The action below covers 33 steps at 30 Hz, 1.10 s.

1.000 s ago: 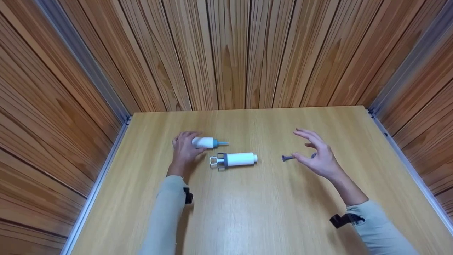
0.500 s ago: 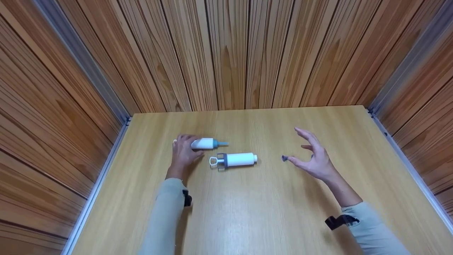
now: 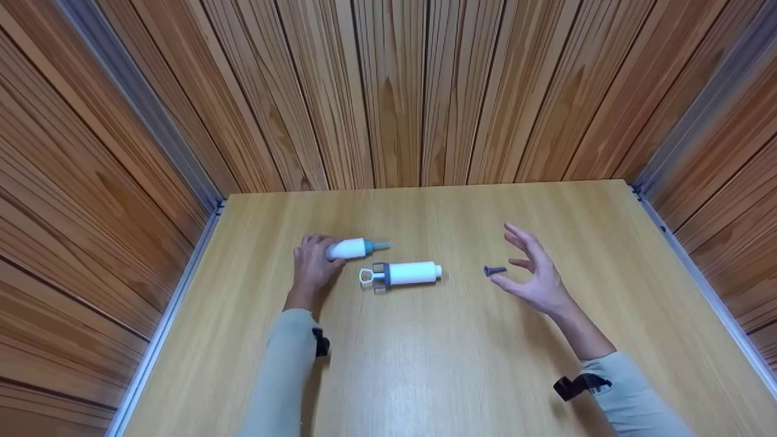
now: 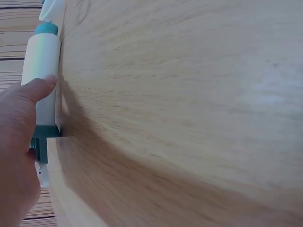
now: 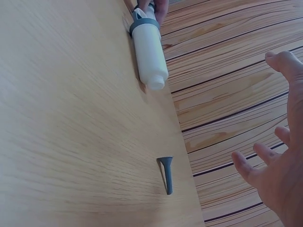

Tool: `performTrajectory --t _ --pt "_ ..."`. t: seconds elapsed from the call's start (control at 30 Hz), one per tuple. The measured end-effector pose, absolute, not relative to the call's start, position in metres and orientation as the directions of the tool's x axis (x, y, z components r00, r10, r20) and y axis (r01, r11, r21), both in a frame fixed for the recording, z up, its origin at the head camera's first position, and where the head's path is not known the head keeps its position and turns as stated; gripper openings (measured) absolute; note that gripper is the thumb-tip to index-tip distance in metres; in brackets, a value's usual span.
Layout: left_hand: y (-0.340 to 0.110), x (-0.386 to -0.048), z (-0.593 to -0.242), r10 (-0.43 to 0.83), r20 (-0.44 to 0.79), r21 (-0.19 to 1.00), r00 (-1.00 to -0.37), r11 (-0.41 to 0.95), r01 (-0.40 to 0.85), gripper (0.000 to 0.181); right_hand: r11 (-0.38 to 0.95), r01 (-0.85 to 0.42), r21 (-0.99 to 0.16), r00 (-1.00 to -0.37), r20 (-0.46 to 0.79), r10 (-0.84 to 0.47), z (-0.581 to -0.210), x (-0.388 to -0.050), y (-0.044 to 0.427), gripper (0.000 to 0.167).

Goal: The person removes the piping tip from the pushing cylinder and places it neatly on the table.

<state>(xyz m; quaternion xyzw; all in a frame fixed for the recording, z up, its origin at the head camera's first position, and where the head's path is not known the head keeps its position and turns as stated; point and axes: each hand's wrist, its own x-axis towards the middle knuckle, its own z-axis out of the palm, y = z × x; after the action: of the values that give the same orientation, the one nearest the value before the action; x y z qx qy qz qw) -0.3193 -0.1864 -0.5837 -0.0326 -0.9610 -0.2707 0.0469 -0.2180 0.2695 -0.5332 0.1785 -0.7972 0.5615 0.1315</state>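
Note:
My left hand (image 3: 312, 264) grips a white toy syringe (image 3: 349, 249) with a light-blue nozzle pointing right. In the left wrist view my thumb lies along the white barrel (image 4: 41, 61), above its teal flange (image 4: 46, 131). Just in front, a second white toy syringe (image 3: 413, 273) lies on the table, its dark grey flange and white ring handle to the left and its bare end to the right. Beyond that end lies a dark grey-blue flared nozzle (image 3: 495, 271). My right hand (image 3: 540, 282) hovers beside the nozzle with spread fingers, holding nothing; a gap separates them in the right wrist view.
Everything lies on a light wooden table (image 3: 388, 352). Wood-panelled walls (image 3: 394, 97) rise behind it and on both sides, with metal rails (image 3: 698, 261) along the side edges. A black wrist strap (image 3: 580, 385) sits on the right sleeve.
The left hand has drawn slightly toward me, and its syringe has tilted a little. The right hand has shifted left and slightly toward me; the nozzle keeps its place and shows whole again.

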Motion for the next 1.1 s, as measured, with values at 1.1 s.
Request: performTrajectory --t 1.1 --pt "-0.188 -0.312 -0.582 -0.016 0.227 0.582 -0.974 0.804 0.123 0.043 0.123 -0.467 -0.876 -0.883 0.454 -0.116 -0.549 -0.215 0.263 0.082"
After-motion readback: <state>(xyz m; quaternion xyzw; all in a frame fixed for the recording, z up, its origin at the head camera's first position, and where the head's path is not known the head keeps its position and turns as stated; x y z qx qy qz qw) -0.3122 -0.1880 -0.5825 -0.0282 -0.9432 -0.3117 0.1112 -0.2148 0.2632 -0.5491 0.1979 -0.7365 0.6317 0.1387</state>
